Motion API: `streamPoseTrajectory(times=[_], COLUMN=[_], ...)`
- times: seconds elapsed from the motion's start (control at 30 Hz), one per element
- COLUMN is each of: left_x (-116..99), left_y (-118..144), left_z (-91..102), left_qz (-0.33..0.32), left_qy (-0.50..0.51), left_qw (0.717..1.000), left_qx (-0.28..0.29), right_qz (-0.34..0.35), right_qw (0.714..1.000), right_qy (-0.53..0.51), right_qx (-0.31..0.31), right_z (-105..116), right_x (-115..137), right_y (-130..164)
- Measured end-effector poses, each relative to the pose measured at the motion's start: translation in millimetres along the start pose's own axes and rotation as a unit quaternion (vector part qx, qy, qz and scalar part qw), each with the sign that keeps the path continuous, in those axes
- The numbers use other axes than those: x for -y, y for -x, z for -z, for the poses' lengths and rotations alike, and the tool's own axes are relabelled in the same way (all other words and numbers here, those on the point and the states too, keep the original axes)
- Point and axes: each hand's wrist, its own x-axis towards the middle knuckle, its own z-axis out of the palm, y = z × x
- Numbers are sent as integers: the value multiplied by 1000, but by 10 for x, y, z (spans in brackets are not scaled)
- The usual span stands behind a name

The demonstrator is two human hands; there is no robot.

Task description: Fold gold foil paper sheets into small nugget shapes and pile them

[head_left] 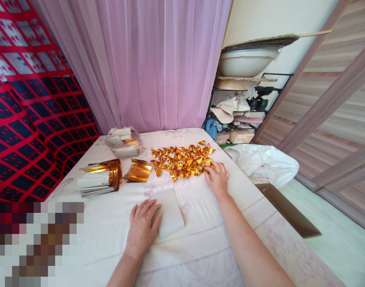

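Note:
My left hand lies flat with its fingers stretched out on the left edge of a pale square sheet of paper. At the right end of a spread of small folded gold foil paper pieces, my right hand reaches forward with its fingers somewhat apart. Its fingertips touch or nearly touch the nearest folded pieces; a firm grip on one does not show. Left of the folded pieces lies a curved gold foil sheet. Beside that stands a bent stack of gold-and-white paper sheets.
A clear plastic bag of more paper sits at the table's far left corner. The table has a pale patterned cloth. On the right are a white plastic bag, a brown cardboard box and a shoe rack. A purple curtain hangs behind.

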Motion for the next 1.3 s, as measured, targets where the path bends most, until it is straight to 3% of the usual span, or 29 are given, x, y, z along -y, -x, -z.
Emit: streamPoseTrajectory(times=[0.17, 0.3, 0.43, 0.57, 0.77, 0.93, 1.1, 1.3], left_x=[-15, -41, -64, -81, -112, -141, -165, -158], left_y=[5, 2, -1, 2, -15, -32, -27, -17], left_z=[-2, -2, 4, 13, 39, 69, 78, 112], left_qz=[2, 11, 14, 18, 28, 36, 35, 34], left_qy=[7, 11, 16, 21, 29, 32, 35, 58], left_qw=[1000, 1000, 1000, 1000, 999, 999, 999, 997], left_qx=[1, -4, -14, -15, -7, 11, 17, 33], right_qz=[13, 65, 119, 115, 171, 174, 255, 255], right_qw=[1000, 996, 991, 992, 980, 970, 918, 918], right_qy=[-13, -48, -61, -55, -99, -172, -285, -233], right_qx=[-22, -48, -7, 5, -2, -16, 102, 195], right_z=[-62, -74, -69, -52, 17, 188, 478, 666], right_x=[3, 109, 298, 397, 596, 790, 952, 981], right_y=[-5, 42, 95, 126, 276, 557, 937, 1151])
